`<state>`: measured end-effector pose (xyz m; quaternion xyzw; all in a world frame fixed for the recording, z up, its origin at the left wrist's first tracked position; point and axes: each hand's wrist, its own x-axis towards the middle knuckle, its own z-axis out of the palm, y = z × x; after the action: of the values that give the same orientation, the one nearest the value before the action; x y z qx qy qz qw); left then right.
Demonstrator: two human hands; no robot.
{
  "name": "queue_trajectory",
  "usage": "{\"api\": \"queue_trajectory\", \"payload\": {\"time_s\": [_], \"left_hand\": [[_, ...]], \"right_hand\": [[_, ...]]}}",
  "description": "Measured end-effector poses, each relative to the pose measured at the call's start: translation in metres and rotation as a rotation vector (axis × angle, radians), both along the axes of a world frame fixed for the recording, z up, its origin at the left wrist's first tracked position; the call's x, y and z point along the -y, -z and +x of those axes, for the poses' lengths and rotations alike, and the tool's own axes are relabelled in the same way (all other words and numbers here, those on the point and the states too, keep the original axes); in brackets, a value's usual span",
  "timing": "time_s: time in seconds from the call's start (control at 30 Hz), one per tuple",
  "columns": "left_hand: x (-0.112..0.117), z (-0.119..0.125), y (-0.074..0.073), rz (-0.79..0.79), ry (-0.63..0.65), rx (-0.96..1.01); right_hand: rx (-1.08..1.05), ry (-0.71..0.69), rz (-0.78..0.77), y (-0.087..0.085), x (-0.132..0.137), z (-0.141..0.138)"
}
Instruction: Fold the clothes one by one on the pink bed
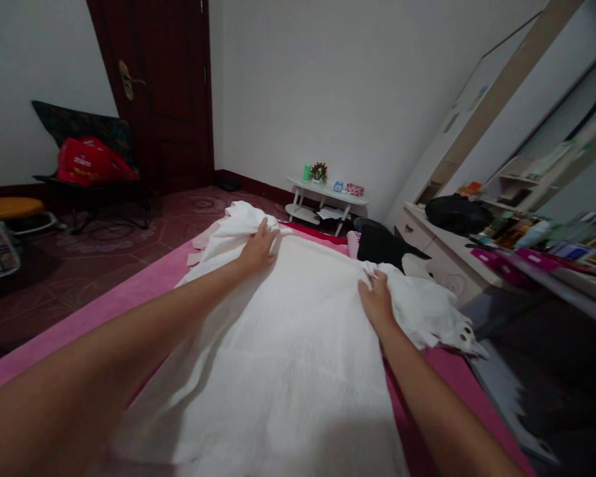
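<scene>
Smoothing white blanket (288, 344): flat in middle, bunched at far corners. Pressing with released left hand (258, 250); touching fold with right hand (376, 299), grip impossible to tell.

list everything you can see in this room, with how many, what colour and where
white cloth: one, white, spread over the bed
bed cover: one, pink, under the cloth
black garment: one, black, far end of the bed
door: one, dark brown, far left wall
chair: one, dark, beside the door
red bag: one, red, on the chair
stool: one, orange top, far left
small table: one, white, by the far wall
dresser: one, white, right of the bed
black bag: one, black, on the dresser
left hand: one, flat on the cloth's far left part
right hand: one, on the cloth's right edge
</scene>
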<state>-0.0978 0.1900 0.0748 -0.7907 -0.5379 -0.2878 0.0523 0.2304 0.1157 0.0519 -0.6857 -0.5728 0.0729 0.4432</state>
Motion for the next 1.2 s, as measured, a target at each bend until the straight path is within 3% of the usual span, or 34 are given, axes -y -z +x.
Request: {"api": "queue_trajectory", "payload": {"time_s": [0.13, 0.2, 0.33, 0.43, 0.57, 0.7, 0.8, 0.9, 0.97, 1.07, 1.2], "left_hand": [[0.023, 0.029, 0.02, -0.139, -0.031, -0.245], [0.041, 0.039, 0.028, -0.185, 0.058, -0.304], [0.08, 0.04, 0.043, -0.304, 0.331, -0.362], [0.1, 0.028, 0.047, -0.305, 0.342, -0.355], [0.117, 0.01, 0.04, -0.36, 0.384, -0.32], [0.15, -0.015, 0.019, -0.492, 0.649, -0.174], [0.19, -0.033, -0.002, -0.548, 0.8, -0.043], [0.229, -0.039, -0.018, -0.59, 0.83, -0.078], [0.248, -0.036, -0.019, -0.579, 0.809, -0.192], [0.26, -0.028, -0.014, -0.528, 0.758, -0.322], [0.239, -0.024, -0.018, -0.531, 0.722, -0.307]], "right_hand": [[0.468, -0.077, -0.269, 0.03, 0.007, -0.015], [0.655, -0.077, -0.324, 0.035, 0.01, -0.019], [0.897, -0.097, -0.409, 0.022, 0.014, -0.023], [0.973, -0.149, -0.461, 0.003, 0.023, -0.031], [0.96, -0.329, -0.412, -0.014, 0.061, -0.051], [0.678, -0.622, -0.28, -0.024, 0.133, -0.065], [0.463, -0.759, -0.392, -0.035, 0.186, -0.065], [0.469, -0.794, -0.617, -0.042, 0.22, -0.065], [0.567, -0.792, -0.743, -0.04, 0.23, -0.068], [0.713, -0.788, -0.775, -0.037, 0.232, -0.073], [0.78, -0.716, -0.711, -0.051, 0.212, -0.071]]}}
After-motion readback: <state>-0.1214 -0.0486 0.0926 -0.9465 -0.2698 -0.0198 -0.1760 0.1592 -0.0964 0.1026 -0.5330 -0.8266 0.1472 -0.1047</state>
